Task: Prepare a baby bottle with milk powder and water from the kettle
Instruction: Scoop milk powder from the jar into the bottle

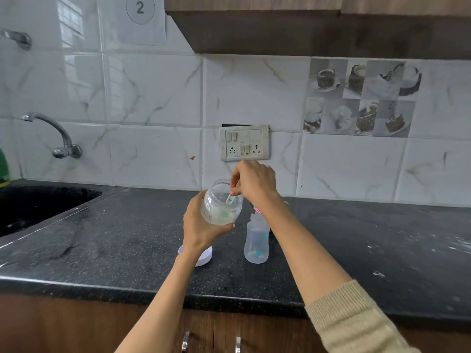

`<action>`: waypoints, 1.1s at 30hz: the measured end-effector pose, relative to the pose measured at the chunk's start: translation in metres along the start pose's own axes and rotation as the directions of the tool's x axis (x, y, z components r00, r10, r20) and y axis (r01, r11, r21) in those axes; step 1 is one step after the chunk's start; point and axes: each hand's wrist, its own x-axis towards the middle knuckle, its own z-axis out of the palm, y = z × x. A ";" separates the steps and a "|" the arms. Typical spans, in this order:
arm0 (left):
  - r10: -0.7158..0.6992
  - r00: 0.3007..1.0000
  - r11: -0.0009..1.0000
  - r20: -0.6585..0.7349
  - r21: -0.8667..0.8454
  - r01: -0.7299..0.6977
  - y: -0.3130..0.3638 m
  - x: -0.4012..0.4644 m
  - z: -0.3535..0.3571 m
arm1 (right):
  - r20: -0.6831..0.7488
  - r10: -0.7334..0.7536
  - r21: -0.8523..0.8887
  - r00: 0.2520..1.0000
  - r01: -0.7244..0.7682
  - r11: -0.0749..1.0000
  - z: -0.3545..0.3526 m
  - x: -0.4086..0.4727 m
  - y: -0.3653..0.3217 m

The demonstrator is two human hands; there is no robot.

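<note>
My left hand [201, 225] grips a clear plastic jar [221, 203] with pale milk powder at its bottom, held tilted above the black counter. My right hand [254, 180] pinches the handle of a light green scoop [230, 199] that reaches down through the jar's open mouth. An open, translucent baby bottle [257, 240] stands upright on the counter just right of the jar, below my right wrist. The jar's white lid [204, 258] lies on the counter under my left wrist. No kettle is in view.
A black sink [38, 207] with a wall tap [56, 133] lies at the left. A switch and socket plate [244, 143] sits on the tiled wall behind my hands. A small object with a red label [257, 209] stands behind the bottle, mostly hidden. White specks dot the counter's right side [377, 273].
</note>
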 end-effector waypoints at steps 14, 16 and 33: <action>0.033 0.999 0.999 -0.032 0.035 -0.032 -0.005 -0.010 -0.002 | 0.058 -0.233 -0.148 0.971 0.239 0.960 0.023 -0.012 -0.006; 0.041 0.999 0.998 -0.022 0.052 -0.040 -0.005 -0.010 -0.001 | 0.095 -0.214 -0.124 0.972 0.225 0.966 0.025 -0.013 -0.006; -0.075 0.997 0.994 -0.031 0.082 0.078 -0.016 -0.005 -0.004 | 0.258 0.229 0.490 0.939 -0.331 0.806 0.021 0.004 0.019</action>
